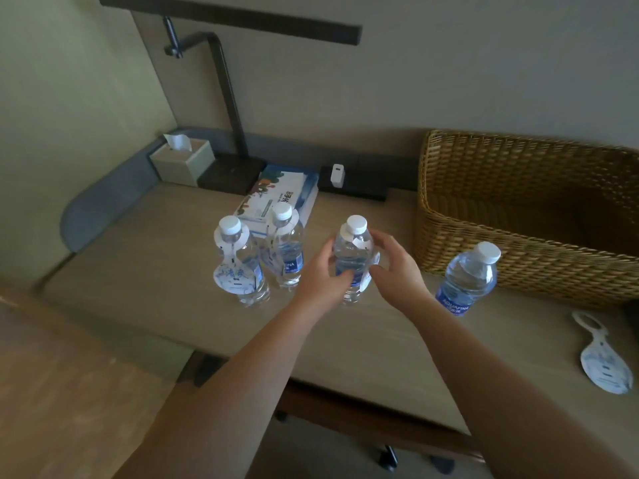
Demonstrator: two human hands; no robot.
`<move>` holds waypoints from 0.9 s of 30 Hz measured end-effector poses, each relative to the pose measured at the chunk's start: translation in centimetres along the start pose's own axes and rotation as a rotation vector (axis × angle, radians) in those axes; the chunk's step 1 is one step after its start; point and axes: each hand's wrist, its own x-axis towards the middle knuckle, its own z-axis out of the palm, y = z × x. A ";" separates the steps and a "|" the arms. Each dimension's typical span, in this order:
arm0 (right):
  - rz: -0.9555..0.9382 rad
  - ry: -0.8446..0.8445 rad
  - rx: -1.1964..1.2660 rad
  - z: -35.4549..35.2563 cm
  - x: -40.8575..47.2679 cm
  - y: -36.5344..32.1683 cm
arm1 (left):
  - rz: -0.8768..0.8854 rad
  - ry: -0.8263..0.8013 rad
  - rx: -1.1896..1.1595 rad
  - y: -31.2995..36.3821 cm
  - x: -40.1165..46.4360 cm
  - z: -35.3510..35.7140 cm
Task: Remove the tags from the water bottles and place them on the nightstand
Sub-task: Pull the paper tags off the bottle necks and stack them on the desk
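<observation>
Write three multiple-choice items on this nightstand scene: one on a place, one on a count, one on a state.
1. Where does the removed tag lie?
A. in the wicker basket
B. on the nightstand, far right
C. on the tissue box

2. How many water bottles stand there?
A. two
B. three
C. four

3. The middle bottle is:
A. tagged
B. tagless
C. toppled

Answers:
1 B, it lies flat below the wicker basket.
2 C, four white caps show.
3 A, a tag circles its neck between left hand and right hand.
</observation>
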 end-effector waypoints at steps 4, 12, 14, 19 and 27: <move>0.060 0.027 0.143 -0.3 -1.0 0.8 | -0.002 -0.082 -0.048 -0.1 0.8 -0.3; 0.241 -0.046 0.173 -1.1 -1.1 2.1 | 0.053 -0.058 0.014 0.2 1.4 -0.4; 0.218 -0.031 0.146 -1.5 -1.3 1.9 | 0.054 -0.051 0.032 0.2 1.4 -0.3; 0.154 0.014 0.221 -2.8 -2.4 0.9 | 0.068 -0.034 0.073 0.2 1.4 -0.3; 0.091 0.009 0.340 -3.7 -1.4 -1.8 | 0.073 -0.044 0.046 -0.1 1.4 0.4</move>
